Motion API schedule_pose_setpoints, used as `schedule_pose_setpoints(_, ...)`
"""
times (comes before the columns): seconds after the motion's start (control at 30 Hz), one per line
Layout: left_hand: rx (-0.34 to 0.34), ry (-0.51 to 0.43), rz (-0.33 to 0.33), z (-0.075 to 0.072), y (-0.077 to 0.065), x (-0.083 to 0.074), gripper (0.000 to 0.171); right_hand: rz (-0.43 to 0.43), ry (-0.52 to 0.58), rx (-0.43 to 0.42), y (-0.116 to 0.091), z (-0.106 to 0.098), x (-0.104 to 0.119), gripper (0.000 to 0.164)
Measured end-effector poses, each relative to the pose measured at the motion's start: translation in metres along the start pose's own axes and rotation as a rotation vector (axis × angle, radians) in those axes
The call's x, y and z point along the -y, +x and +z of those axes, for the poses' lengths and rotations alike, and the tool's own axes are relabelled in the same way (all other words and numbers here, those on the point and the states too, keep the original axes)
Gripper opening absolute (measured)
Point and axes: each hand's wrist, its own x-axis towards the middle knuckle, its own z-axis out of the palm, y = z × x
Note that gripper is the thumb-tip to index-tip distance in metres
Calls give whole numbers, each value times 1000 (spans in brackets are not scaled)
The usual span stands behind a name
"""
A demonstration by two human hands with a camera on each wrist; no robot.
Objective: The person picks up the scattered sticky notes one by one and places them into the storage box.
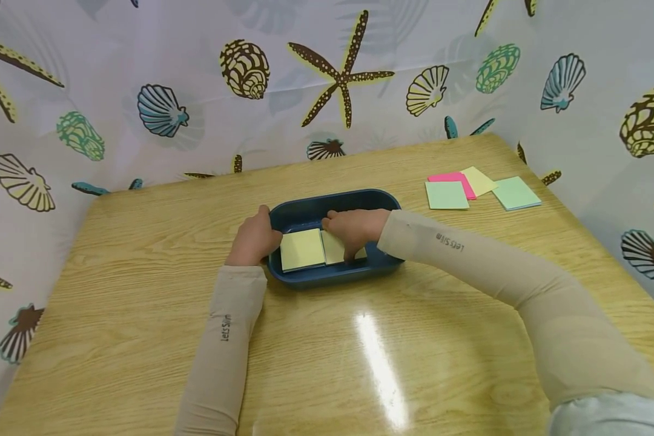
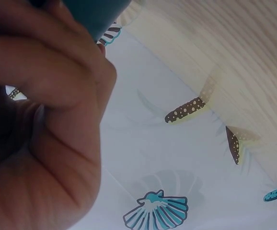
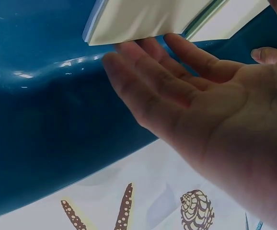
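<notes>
A dark blue oval bin (image 1: 335, 281) sits on the table with two stacks of square sticky notes lying side by side inside. My left hand (image 1: 253, 237) grips the bin's left end, fingers curled at its rim. The left stack of pale yellow sticky notes (image 1: 302, 249) is uncovered. Reaching into the bin, my right hand (image 1: 356, 229) spans the right stack of sticky notes (image 3: 143, 19), thumb toward the near edge and fingers at the far edge. In the right wrist view its fingertips touch that stack's edge. The hand partly covers this stack in the head view.
Loose sticky notes lie at the table's back right: a pale green stack (image 1: 447, 195), a pink one (image 1: 469, 186), a yellow one (image 1: 478, 180) and another green stack (image 1: 516, 193). A shell-patterned curtain (image 1: 196, 72) borders the wooden table (image 1: 158, 254) behind and at both sides.
</notes>
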Motion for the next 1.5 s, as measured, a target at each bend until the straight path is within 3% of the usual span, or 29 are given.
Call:
schedule_pose_setpoints(0.6, -2, 1, 0, 1, 0, 0, 63, -16, 59, -36, -12, -8, -2, 73)
schedule_pose_setpoints(0.73, -9, 7, 11, 1, 1, 1, 63, -100, 143, -145, -24, -16, -7, 53)
schedule_pose_setpoints(0.83, -12, 16, 25, 2, 1, 1, 63, -171, 223, -297, -35, -23, -15, 36)
schedule_pose_setpoints(0.93, -7, 16, 30, 2, 1, 1, 63, -177, 301, -448, -45, -31, -27, 24)
schedule_pose_setpoints(1.03, -4, 16, 25, 2, 1, 1, 62, -100, 365, -556, -54, -38, -44, 20)
schedule_pose_setpoints(1.13, -1, 14, 22, 2, 1, 2, 63, 30, 430, -609, -62, -41, -65, 21)
schedule_pose_setpoints(1.3, -1, 10, 22, 3, 1, 3, 63, 278, 494, -595, -68, -31, -105, 31)
schedule_pose_setpoints(1.5, -8, 11, 34, 2, 0, 1, 63, 529, 407, -531, -68, -7, -145, 30)
